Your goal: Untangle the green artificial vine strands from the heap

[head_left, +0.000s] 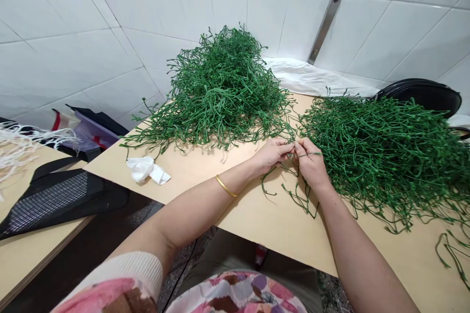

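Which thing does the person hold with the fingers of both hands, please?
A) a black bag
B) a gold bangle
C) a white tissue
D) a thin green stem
D: the left hand and right hand pinch a thin green stem above the table.

Bright even light, soft faint shadows, wide-angle bending at edges, sharp focus

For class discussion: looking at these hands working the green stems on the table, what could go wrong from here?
The thin green stems pinched by the left hand and right hand may be caught in the large tangle, so a pull could drag it along. The gold bangle could snag loose sprigs. Stray stems on the wooden tabletop might slide off its edge.
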A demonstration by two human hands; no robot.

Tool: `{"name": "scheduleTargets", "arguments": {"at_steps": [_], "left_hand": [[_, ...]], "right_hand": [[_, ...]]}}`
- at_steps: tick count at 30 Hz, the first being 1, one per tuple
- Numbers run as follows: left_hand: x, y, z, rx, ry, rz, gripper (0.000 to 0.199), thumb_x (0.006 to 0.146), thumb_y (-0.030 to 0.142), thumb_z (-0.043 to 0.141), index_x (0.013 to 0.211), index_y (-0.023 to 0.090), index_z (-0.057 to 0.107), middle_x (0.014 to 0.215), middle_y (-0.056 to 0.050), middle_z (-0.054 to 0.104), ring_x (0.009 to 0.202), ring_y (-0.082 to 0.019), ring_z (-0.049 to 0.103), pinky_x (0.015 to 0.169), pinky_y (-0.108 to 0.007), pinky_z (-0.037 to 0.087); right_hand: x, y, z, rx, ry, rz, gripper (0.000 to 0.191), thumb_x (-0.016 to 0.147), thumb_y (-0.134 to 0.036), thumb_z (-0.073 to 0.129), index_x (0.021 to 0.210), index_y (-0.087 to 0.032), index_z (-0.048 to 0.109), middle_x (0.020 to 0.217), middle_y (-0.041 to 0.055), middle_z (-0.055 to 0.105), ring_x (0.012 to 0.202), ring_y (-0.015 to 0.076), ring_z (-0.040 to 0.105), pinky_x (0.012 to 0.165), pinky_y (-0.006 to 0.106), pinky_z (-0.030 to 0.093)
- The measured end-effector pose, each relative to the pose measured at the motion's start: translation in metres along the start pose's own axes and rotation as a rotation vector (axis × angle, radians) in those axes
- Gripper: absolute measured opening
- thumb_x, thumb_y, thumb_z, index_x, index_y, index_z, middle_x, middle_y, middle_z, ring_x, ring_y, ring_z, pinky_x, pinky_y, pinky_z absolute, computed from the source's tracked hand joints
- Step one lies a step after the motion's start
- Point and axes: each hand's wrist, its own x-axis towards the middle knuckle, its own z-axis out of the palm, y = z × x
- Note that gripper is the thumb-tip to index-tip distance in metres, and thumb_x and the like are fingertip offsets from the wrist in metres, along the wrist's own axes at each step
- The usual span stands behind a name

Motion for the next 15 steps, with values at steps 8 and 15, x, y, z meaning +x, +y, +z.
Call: {"name": "scheduleTargets", "arguments": {"at_steps": [8, 15], "left_hand": [[-0.0004, 0.001, 0.0015, -0.043, -0.024, 0.006, 0.023, 0.073, 0.031, 0.056, 0.06, 0.015, 0.045, 0.046, 0.005, 0.039, 0.035, -0.002, 0.025, 0.036, -0.018, 0.012], [-0.0009, -0.0007, 0.003, -0.005, -0.027, 0.053, 0.022, 0.078, 0.026, 0.049, 0.06, 0.014, 0.045, 0.044, 0.004, 0.04, 0.035, -0.002, 0.024, 0.038, -0.018, 0.013]], "right_hand": [[-0.0022, -0.0069, -0.0029, -0.194, -0.049, -0.038, 0.021, 0.088, -0.034, 0.035, 0.076, -0.022, 0.045, 0.065, -0.0012, 0.05, 0.058, 0.0121, 0.044, 0.057, 0.024, 0.033], [-0.0014, -0.0079, -0.0081, -0.397, -0.105, -0.058, 0.024, 0.088, -0.032, 0.034, 0.07, -0.022, 0.045, 0.06, -0.0011, 0.05, 0.054, 0.0119, 0.041, 0.053, 0.024, 0.026]]}}
